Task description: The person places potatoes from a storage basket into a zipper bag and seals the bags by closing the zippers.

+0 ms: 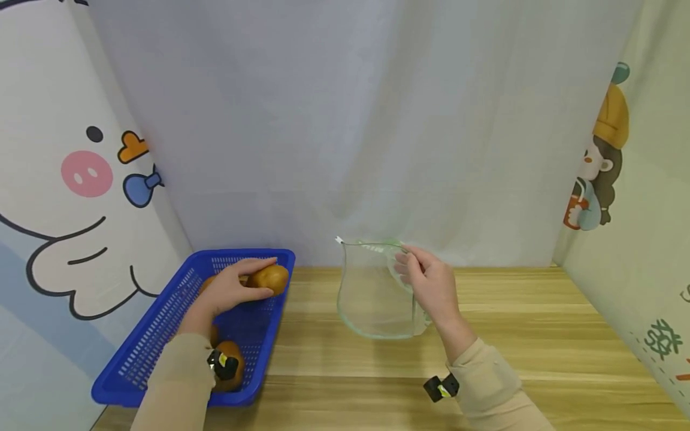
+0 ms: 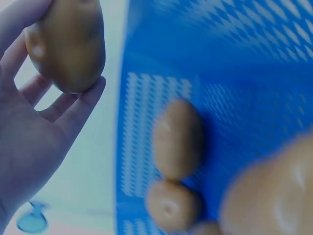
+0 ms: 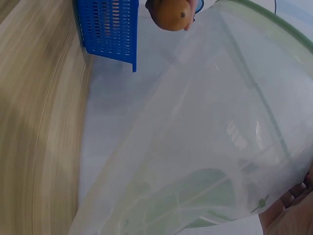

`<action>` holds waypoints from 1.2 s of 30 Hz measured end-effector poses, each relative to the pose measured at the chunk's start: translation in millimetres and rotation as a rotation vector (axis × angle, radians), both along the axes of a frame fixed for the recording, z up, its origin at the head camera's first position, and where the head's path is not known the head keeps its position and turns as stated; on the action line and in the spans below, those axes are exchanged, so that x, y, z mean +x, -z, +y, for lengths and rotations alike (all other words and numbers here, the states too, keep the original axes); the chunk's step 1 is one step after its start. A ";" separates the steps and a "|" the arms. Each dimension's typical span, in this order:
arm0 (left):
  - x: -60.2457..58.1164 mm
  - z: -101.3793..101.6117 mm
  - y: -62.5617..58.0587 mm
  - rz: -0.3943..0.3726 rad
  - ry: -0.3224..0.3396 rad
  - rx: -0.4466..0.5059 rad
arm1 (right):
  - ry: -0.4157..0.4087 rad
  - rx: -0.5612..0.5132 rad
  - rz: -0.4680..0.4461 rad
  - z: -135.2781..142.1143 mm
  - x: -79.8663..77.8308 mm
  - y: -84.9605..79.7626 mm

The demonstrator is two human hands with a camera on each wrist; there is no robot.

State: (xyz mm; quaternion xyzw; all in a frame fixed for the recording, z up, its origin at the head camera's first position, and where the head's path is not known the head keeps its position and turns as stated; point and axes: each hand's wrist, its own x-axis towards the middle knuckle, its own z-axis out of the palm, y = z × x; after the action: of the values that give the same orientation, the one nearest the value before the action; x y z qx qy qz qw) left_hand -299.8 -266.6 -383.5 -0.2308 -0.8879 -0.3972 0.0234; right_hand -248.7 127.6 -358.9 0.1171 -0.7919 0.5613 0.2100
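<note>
My left hand (image 1: pixel 229 293) grips a brown potato (image 1: pixel 271 279) between thumb and fingers, above the far right corner of a blue plastic basket (image 1: pixel 291 263). In the left wrist view, the held potato (image 2: pixel 73 46) sits at the fingertips, outside the basket wall. More potatoes (image 2: pixel 177 139) lie in the basket; the forearm partly hides them in the head view. My right hand (image 1: pixel 433 293) pinches the upper right edge of a sheer mesh bag (image 1: pixel 372 293) with pale green trim. The bag hangs upright, a thin cord and white tip at its top left.
Basket and bag are over a wood-grain table (image 1: pixel 517 323), the basket on the left. A pale curtain (image 1: pixel 334 131) hangs along the back edge. Printed cartoon panels (image 1: pixel 59 120) flank the table on both sides.
</note>
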 end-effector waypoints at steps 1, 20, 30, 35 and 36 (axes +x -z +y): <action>2.2 5.9 -4.5 0.009 0.017 0.018 | 0.000 -0.002 0.000 -0.3 0.0 -0.1; 63.1 123.6 -67.2 0.219 0.144 0.189 | -0.003 -0.021 0.004 -4.6 1.2 -4.1; 68.3 169.1 -55.6 0.422 0.165 0.157 | -0.039 -0.058 -0.018 -6.2 5.1 -8.9; 70.3 180.7 -51.0 0.482 0.144 0.076 | -0.040 -0.054 -0.014 -5.0 7.4 -8.9; 71.1 182.3 -50.5 0.488 0.132 0.061 | -0.037 -0.054 -0.014 -4.6 8.2 -9.4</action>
State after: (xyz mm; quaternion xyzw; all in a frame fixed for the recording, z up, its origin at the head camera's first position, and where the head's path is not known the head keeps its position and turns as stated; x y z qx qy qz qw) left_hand -228.6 -84.4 -332.9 -0.3764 -0.8266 -0.3571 0.2179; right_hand -240.5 123.0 -349.5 0.1221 -0.7757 0.5869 0.1971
